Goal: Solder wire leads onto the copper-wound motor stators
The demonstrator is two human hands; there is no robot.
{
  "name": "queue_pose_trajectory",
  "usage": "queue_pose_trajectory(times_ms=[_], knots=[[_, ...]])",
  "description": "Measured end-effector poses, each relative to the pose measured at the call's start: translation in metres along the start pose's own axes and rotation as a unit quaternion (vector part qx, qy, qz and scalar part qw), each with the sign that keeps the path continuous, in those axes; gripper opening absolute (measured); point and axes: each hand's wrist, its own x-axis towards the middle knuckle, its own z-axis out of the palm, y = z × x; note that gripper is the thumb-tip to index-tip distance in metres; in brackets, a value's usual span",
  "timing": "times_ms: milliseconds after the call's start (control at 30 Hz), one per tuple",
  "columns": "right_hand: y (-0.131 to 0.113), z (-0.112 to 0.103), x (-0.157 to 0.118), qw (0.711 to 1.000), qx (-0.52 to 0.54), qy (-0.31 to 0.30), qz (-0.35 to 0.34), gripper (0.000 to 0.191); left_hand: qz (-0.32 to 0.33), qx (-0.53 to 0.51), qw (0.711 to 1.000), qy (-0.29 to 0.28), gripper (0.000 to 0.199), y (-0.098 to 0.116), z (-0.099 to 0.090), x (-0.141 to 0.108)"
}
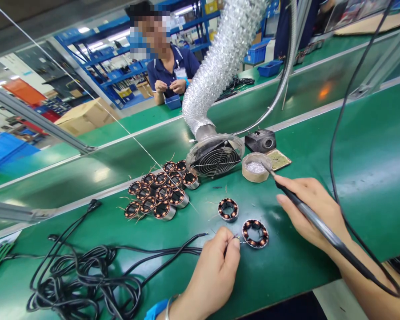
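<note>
My right hand (311, 211) is closed around the dark handle of a soldering iron (306, 211), whose tip reaches into a round pale pot (256, 173) of silvery material. My left hand (218, 262) pinches the end of a black cable (190, 250) together with thin wires. Those wires run toward a copper-wound stator ring (255, 233) lying just right of my left fingertips. A second stator (228, 209) stands a little behind it. Several more stators (160, 191) are grouped at the left, near the table's back edge.
A fan guard (216, 158) on a silver duct (220, 66) stands behind the pot, beside a black block (260, 141) and a small flat tray (279, 159). Coiled black cables (83, 275) cover the front left. A person (170, 66) works across the bench.
</note>
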Motion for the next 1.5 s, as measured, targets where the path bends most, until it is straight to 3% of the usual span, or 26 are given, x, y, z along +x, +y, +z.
queue_pose_trajectory(times_ms=[100, 167, 267, 367, 500, 633, 833, 1067, 1233, 1500], knots=[[0.009, 0.003, 0.001, 0.997, -0.012, -0.07, 0.005, 0.032, -0.001, -0.005, 1.0, 0.0, 0.03, 0.0, 0.0, 0.0], [0.004, 0.002, -0.002, 0.998, 0.017, -0.062, 0.007, 0.03, -0.003, -0.018, 1.0, -0.002, 0.031, -0.002, 0.0, 0.0], [-0.018, 0.0, -0.009, 0.994, 0.098, -0.05, -0.02, 0.025, -0.006, -0.052, 0.999, -0.006, 0.033, -0.006, 0.001, 0.0], [-0.042, 0.005, -0.017, 0.979, 0.174, -0.094, -0.056, 0.023, -0.01, -0.103, 0.995, -0.013, 0.036, -0.01, -0.001, 0.0], [-0.06, 0.018, -0.026, 0.974, 0.187, -0.102, -0.071, 0.028, -0.011, -0.15, 0.988, -0.022, 0.028, -0.009, -0.005, 0.001], [-0.061, 0.025, -0.029, 0.976, 0.194, -0.069, -0.072, 0.03, -0.018, -0.134, 0.991, -0.005, 0.019, -0.005, -0.008, 0.003], [-0.058, 0.025, -0.03, 0.97, 0.225, -0.068, -0.067, 0.038, -0.031, -0.154, 0.987, -0.02, 0.031, -0.007, -0.004, 0.007], [-0.057, 0.026, -0.033, 0.967, 0.238, -0.077, -0.051, 0.032, -0.1, -0.246, 0.964, 0.033, 0.042, -0.02, -0.011, 0.01], [-0.058, 0.027, -0.033, 0.967, 0.237, -0.075, -0.058, 0.032, -0.067, -0.212, 0.973, 0.056, 0.03, -0.01, -0.013, 0.015], [-0.059, 0.027, -0.023, 0.966, 0.225, -0.104, -0.07, 0.034, -0.028, -0.128, 0.991, 0.036, 0.021, -0.007, -0.015, 0.014]])
